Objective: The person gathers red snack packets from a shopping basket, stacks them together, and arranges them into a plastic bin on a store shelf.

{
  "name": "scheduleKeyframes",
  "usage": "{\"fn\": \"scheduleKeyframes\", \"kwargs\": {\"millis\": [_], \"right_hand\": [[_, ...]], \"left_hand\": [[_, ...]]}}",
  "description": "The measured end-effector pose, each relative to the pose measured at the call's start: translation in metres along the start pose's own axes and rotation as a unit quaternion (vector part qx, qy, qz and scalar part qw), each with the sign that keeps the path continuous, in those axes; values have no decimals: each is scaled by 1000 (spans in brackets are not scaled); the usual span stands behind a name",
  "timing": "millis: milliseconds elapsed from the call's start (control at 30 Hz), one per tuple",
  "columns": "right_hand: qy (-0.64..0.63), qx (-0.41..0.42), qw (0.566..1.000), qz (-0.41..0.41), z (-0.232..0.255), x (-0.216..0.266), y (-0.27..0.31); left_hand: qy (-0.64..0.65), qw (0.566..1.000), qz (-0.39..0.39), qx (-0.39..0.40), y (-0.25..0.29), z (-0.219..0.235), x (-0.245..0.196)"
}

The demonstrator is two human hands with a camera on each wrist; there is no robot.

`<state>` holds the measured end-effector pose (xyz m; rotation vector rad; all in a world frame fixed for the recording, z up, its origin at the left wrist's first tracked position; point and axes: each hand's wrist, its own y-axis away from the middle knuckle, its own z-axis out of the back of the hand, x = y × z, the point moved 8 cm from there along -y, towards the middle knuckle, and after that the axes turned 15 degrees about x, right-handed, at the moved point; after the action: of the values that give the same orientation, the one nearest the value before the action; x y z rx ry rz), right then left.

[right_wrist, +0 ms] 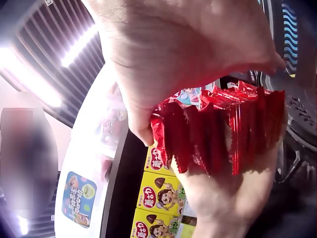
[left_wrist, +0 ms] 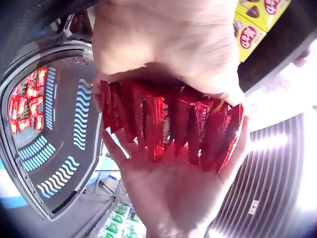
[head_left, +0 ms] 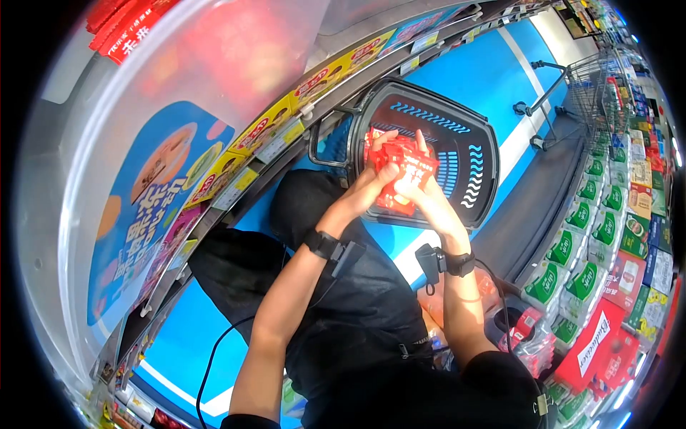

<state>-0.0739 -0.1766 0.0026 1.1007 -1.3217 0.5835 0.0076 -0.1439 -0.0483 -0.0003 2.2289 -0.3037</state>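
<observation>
Several small red foil snack packets [head_left: 411, 168], packed side by side in a row, are gripped between my two hands over a black shopping basket [head_left: 480, 118]. My left hand [head_left: 369, 187] presses from one side and my right hand [head_left: 431, 200] from the other, with fingers and thumbs bent round the bundle. Crimped edges of the red packets [left_wrist: 171, 124] show between the palms in the left wrist view. From the right wrist, the same row [right_wrist: 223, 131] is seen with the right hand [right_wrist: 193, 44] above. More red packets [left_wrist: 27, 106] lie inside the basket.
A clear bin [head_left: 78, 214] and a shelf edge with yellow snack boxes [head_left: 314, 89] run along the left. Right of the basket stand a shopping cart [head_left: 597, 100] and stacked green-and-white packs [head_left: 564, 247]. A red Budweiser carton [head_left: 597, 347] is at lower right.
</observation>
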Motion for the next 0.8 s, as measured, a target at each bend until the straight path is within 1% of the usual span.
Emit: {"fn": "scheduleKeyframes", "kwargs": {"millis": [33,67,133,167,200,267,300,333,400,467,500,533,567,600,667,700,733,800], "right_hand": [[-44,21,999,21,-6,4,1],[-43,24,998,25,-11,8,6],[-109,76,990,41,-31,15,20],[-71,86,991,72,-43,26,20],[-42,138,982,119,-56,48,28],[121,128,971,164,-65,35,23],[81,155,974,142,-75,21,23],[91,157,971,152,-81,11,22],[204,197,944,167,-94,-3,22],[201,208,943,166,-103,-16,24],[226,214,932,185,-106,-17,24],[251,219,921,203,-109,-15,24],[250,218,921,206,-111,-11,25],[249,217,921,205,-112,-11,26],[275,226,908,222,-115,-7,28],[281,230,903,228,-117,-3,29],[282,230,903,227,-120,-1,29],[259,230,905,246,-125,5,31]], "left_hand": [[-40,999,-13,2,2,-7,-11],[-81,996,-26,3,4,-13,-22],[-153,988,-20,-23,13,-20,-47],[-191,981,-24,-24,21,-24,-58],[-231,972,-27,-26,32,-26,-66],[-238,971,4,-19,58,-30,-72],[-283,959,28,-13,72,-27,-72],[-289,957,34,-18,84,-27,-71],[-278,959,45,-31,107,-28,-69],[-262,963,50,-32,122,-31,-65],[-272,961,43,-35,128,-32,-64],[-282,958,34,-37,131,-35,-65],[-263,963,35,-52,132,-37,-66],[-262,963,36,-51,134,-39,-66],[-266,961,41,-71,136,-38,-68],[-299,952,9,-64,135,-44,-75],[-298,952,8,-65,135,-45,-75],[-254,959,-3,-129,140,-40,-76]]}}
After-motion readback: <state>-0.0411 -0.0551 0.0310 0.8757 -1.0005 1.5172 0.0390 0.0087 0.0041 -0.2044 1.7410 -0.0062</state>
